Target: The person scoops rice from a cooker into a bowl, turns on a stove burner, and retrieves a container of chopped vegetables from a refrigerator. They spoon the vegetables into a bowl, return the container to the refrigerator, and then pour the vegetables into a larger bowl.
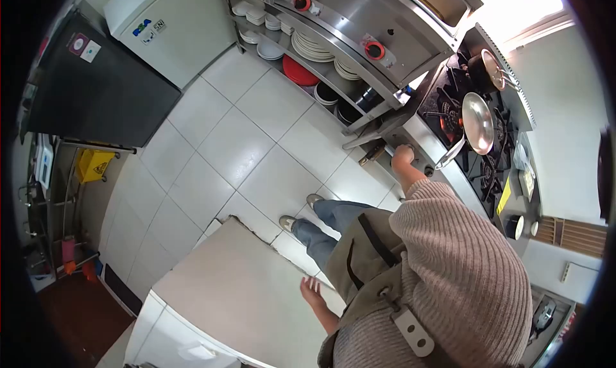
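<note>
Curling at the stove front (461,180), the right hand (403,156) is hiding any hold; the pan (477,119) is already sitting over burners, the left hand (312,292) hanging open, empty.

The gas stove (420,127), right of the frame, has black burner grates. Placed on the grates: one frying pan (478,123), handle extending over the front edge; one pot (489,71), positioned near the pan toward the upper right. The steel shelf unit (340,95), upper centre, has two visible tiers. Upper tier: stacked white plates (311,47). Lower tier: one red round item (298,71) and dark containers (326,93).
</note>
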{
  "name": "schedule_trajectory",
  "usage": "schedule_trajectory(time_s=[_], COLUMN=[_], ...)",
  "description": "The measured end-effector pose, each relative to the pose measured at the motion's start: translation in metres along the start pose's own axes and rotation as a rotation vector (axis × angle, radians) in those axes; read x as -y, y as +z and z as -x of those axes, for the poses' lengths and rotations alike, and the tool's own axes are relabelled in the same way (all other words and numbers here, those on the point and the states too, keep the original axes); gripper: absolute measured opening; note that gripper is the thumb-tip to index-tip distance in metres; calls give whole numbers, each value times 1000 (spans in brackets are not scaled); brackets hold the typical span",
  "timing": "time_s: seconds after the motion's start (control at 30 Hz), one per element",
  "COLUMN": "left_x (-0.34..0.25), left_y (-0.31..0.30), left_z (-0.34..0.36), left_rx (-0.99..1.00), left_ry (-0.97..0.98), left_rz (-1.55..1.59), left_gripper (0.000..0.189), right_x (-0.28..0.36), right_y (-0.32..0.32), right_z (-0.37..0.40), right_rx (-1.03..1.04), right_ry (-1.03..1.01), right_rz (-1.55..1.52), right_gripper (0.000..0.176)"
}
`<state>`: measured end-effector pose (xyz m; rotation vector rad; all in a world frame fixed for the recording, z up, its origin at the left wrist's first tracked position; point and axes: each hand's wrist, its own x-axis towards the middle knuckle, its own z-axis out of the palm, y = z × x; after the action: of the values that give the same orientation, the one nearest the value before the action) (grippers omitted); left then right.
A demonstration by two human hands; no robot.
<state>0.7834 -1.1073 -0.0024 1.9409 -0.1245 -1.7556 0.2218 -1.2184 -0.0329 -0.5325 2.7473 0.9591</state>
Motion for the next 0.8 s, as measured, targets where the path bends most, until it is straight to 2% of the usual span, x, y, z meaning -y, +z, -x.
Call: schedule_trajectory(time_s=[0.1, 0.13, 0.23, 0.3, 0.37, 0.4, 0.5, 0.53, 0.67, 0.77, 0.8], left_x=[-38, -40, -29, -19, -14, -14, -18, -24, -57, -80, -88], left_y=[-9, -19, -62, -89, -111, -116, -124, -122, -113, -109, -105], left_z=[-9, -11, -21, -27, -33, -35, -46, -48, -57, -62, -63], left_rx=[0, 33, 94, 49, 32, 8, 15, 29, 118, 197, 196], left_ry=[-24, -49, -94, -212, -271, -332, -363, -351, -275, -212, -207], left_rz=[-25, -87, -174, -224, -252, -271, -350, -386, -442, -431, -439], left_gripper=[45, 45, 45, 45, 44, 44, 41, 40, 41, 43, 43], right_x=[6, 4, 4, 3, -1, 5, -3, -1, -9, -18, -22], right_y=[27, 33, 32, 27, 31, 22, 9, 5, -23, -18, -7], right_z=[-20, -27, -26, -21, -37, -17, -16, -4, 10, 24, 30], right_rx=[36, 60, 5, -9, 34, -49, -31, -12, 120, 78, -33], right_ry=[85, 113, 159, 185, 218, 240, 197, 158, 113, 76, 54], right_rz=[102, 10, 36, 56, -56, 77, 27, 125, 101, 83, 24], right_gripper=[14, 16, 11, 6, 6, 8, 8, 9, 10, 12, 16])
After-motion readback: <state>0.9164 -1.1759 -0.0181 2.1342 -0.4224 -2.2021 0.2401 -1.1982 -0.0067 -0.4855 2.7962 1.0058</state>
